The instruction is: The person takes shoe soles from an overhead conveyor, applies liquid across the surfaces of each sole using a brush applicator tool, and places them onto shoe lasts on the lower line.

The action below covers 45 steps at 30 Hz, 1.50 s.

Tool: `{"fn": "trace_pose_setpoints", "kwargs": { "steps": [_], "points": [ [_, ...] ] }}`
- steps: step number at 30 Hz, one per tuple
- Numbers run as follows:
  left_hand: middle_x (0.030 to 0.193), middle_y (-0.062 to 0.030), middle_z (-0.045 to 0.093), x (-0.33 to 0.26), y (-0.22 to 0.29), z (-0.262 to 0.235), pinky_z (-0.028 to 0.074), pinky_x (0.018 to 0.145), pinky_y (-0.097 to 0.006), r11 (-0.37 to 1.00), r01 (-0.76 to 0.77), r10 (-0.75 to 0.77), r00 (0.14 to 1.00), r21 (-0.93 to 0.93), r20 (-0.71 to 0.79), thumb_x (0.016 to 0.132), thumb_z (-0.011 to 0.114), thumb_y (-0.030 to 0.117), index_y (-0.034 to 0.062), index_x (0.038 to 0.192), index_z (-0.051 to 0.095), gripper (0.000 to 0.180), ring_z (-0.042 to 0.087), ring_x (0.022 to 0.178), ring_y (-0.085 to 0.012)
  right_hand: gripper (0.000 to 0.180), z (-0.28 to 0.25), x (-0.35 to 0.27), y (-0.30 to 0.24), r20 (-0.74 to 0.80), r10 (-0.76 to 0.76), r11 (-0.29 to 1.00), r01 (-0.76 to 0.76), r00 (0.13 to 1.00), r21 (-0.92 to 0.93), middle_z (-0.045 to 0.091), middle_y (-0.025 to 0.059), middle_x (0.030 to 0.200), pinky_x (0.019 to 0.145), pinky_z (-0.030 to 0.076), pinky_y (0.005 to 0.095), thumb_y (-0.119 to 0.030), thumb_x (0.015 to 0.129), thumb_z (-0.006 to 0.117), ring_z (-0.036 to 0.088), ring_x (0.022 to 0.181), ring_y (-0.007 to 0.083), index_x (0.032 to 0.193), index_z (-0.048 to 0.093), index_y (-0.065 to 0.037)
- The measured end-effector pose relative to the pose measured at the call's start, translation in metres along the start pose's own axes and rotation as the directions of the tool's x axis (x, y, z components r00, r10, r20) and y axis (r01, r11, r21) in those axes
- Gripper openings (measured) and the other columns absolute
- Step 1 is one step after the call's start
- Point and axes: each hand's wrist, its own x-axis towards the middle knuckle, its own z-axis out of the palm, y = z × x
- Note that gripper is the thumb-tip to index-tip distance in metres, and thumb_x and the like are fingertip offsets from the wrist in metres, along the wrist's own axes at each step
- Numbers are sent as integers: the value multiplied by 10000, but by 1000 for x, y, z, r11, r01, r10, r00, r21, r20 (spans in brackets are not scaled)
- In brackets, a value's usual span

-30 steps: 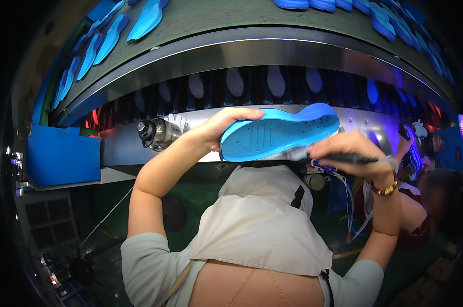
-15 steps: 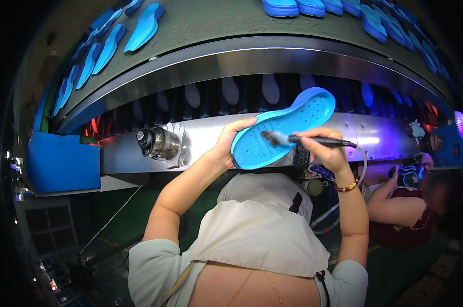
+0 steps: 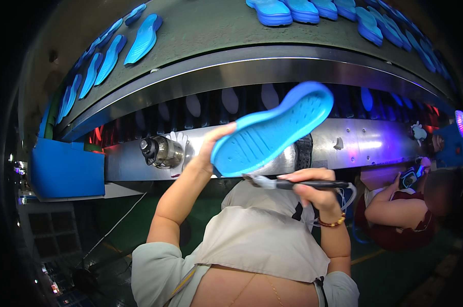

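1. At about nine o'clock a blue box (image 3: 68, 170) sits at the left end of the conveyor (image 3: 216, 30); blue soles (image 3: 142, 38) lie in rows on the belt from ten round to two o'clock

2. Just right of the box, a glass jar (image 3: 162, 152) with a dark cap lies against the steel housing (image 3: 364, 146)

3. The left hand (image 3: 211, 151) is closed on the heel end of the blue shoe sole (image 3: 272, 130), thumb on the tread face, the other fingers hidden behind it. The sole stands near the centre, tilted, its toe pointing to about one o'clock, tread face toward the camera, clear of the housing

4. Judging by its look, the sole is light moulded foam or rubber: it keeps its shape when held by one end, yet it would likely flex if pressed hard at the toe. The textured tread should give grip, so the heel or the narrow waist, pinched across the thickness, seems the sound place to hold, leaving the face free

5. The right hand (image 3: 313, 192) is clamped on a dark-handled brush (image 3: 293, 182), which lies nearly level; its bristle tip points to nine o'clock and sits just under the sole's heel edge, whether touching I cannot tell. A bead bracelet (image 3: 331, 222) circles the wrist

6. At about three o'clock a seated person's arm (image 3: 390, 207) rests in a dark red sleeve, apart from the work
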Motion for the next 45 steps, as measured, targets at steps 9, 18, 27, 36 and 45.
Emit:
{"fn": "trace_pose_setpoints", "kwargs": {
  "steps": [9,18,27,36,45],
  "points": [
    [1333,-191,330,81,134,20,229,984,-580,666,-326,567,806,-670,171,882,224,463,-3,1304,265,630,335,1220,-360,230,-34,-11,20,-393,-151,915,279,907,292,565,240,1060,575,447,188,-45,832,530,528,581,97,1039,541,56],
    [1227,-172,453,154,112,102,345,951,-387,449,-620,712,683,643,161,873,466,303,30,1268,334,498,435,1122,-283,225,-51,-38,40,-520,-31,917,231,854,325,583,197,1046,700,486,242,24,787,568,614,802,181,1011,567,40],
    [945,-93,592,147,122,57,376,855,-393,-686,-229,581,399,690,710,828,559,230,46,859,598,190,476,1002,-286,182,-58,-34,35,-685,48,917,239,727,318,612,149,945,758,465,252,10,782,563,589,833,170,957,569,61],
    [1069,-139,526,50,27,29,453,845,-349,885,-465,456,868,-2,-194,735,561,15,-6,1142,430,428,537,971,-237,187,-70,-22,29,-661,58,937,188,748,295,612,109,907,724,464,236,-10,783,565,582,803,145,959,580,50],
    [1231,-229,418,26,-74,2,371,946,-475,953,21,140,855,-302,499,740,521,575,-9,1317,238,869,452,1115,-372,200,-60,-14,-11,-420,-135,943,247,897,224,610,183,954,849,443,304,17,769,533,590,898,213,959,571,68]
  ]
}}
